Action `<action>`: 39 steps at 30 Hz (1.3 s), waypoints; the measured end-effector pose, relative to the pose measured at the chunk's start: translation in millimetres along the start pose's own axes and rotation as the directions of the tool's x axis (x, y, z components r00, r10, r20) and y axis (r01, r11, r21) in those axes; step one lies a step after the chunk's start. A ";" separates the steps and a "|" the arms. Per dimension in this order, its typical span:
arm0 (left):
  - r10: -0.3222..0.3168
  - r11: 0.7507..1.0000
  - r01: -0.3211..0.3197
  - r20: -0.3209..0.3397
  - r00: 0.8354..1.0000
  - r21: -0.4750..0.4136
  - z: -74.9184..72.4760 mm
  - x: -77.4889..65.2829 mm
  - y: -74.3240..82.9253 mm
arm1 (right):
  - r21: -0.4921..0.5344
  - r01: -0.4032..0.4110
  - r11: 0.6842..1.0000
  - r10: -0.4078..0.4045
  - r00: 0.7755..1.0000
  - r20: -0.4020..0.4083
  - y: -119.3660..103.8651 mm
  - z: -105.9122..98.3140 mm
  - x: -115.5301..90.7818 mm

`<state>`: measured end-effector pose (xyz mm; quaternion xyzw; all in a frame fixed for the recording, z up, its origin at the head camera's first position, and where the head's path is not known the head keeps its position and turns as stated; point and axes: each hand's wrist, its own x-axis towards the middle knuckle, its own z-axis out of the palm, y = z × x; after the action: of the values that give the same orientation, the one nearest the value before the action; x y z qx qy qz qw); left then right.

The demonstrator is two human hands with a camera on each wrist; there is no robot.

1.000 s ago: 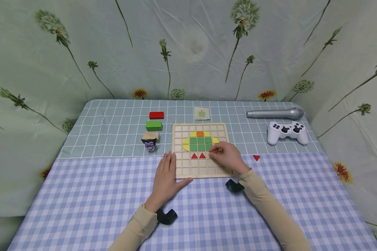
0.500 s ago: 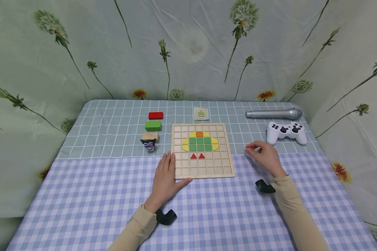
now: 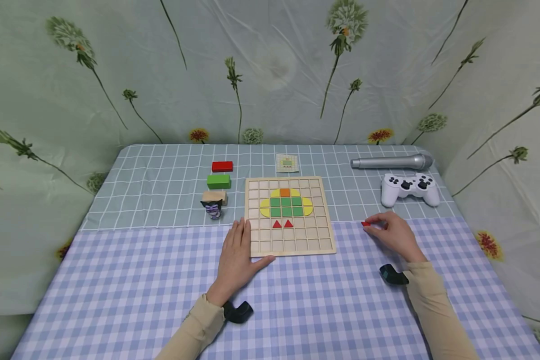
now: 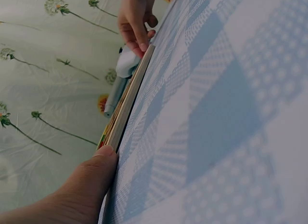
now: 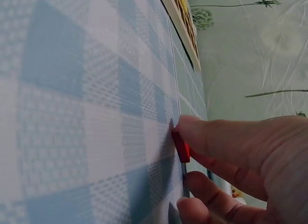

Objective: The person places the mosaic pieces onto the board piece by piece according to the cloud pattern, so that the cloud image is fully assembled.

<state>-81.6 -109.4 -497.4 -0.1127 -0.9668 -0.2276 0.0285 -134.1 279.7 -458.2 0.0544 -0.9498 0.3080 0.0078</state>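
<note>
My right hand (image 3: 392, 234) is right of the board, pinching a small red triangle tile (image 5: 181, 146) between thumb and index finger, close over the cloth. The flat left hand (image 3: 235, 262) rests along the left edge and lower left corner of the wooden grid board (image 3: 310, 245), its thumb (image 4: 98, 166) against the near edge. Set in the board are green squares (image 3: 286, 202), an orange square (image 3: 285, 192) and yellow rounded pieces (image 3: 264, 206) around them. Two red triangles (image 3: 276, 224) sit in a row below the green squares.
Behind the board lies a small pattern card (image 3: 287, 163). To its left are red (image 3: 222, 166), green (image 3: 218, 181) and plain wood blocks (image 3: 214, 197), with a small dark figurine (image 3: 213, 209) in front. A silver microphone (image 3: 389, 162) and white game controller (image 3: 409, 190) lie at the back right.
My right hand has moved from the board rightward to the loose red triangle on the cloth and now pinches it. The left hand has stayed on the board's edge.
</note>
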 end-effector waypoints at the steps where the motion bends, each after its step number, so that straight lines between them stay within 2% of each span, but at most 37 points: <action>1: 0.001 1.000 -0.001 -0.002 1.000 -0.001 0.1 -0.1 -0.1 | -0.001 -0.002 1.000 0.002 1.000 0.005 -0.2 -0.3 0.4; 8: 0.008 1.000 -0.008 -0.009 1.000 -0.006 0.0 -0.5 -0.2 | 0.048 -0.031 0.998 0.030 0.999 0.033 -4.3 3.1 4.2; 15: 0.008 1.000 -0.009 -0.011 1.000 -0.005 0.6 -0.4 -0.8 | 0.109 -0.015 0.994 0.017 1.000 -0.014 -15.5 20.0 9.8; 19: 0.010 1.000 -0.010 -0.016 1.000 -0.004 0.9 -0.6 -0.8 | 0.171 -0.012 0.985 0.014 1.000 -0.011 -30.1 28.5 17.0; 23: 0.008 1.000 -0.008 -0.019 1.000 -0.006 1.0 -0.4 -0.5 | 0.231 0.008 0.973 -0.013 1.000 0.017 -49.8 35.6 25.4; 30: 0.002 1.000 -0.002 -0.015 1.000 -0.002 0.1 -0.1 0.0 | 0.274 0.055 0.960 -0.082 0.993 0.087 -80.7 54.3 36.3; 39: -0.007 1.000 0.007 -0.003 1.000 0.002 -0.5 0.4 0.4 | 0.301 0.121 0.946 -0.162 0.980 0.116 -105.2 71.3 38.6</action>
<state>-81.9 -109.2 -496.7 -0.1091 -0.9674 -0.2267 0.0293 -159.8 149.5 -452.6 0.1443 -0.8856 0.4393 -0.0443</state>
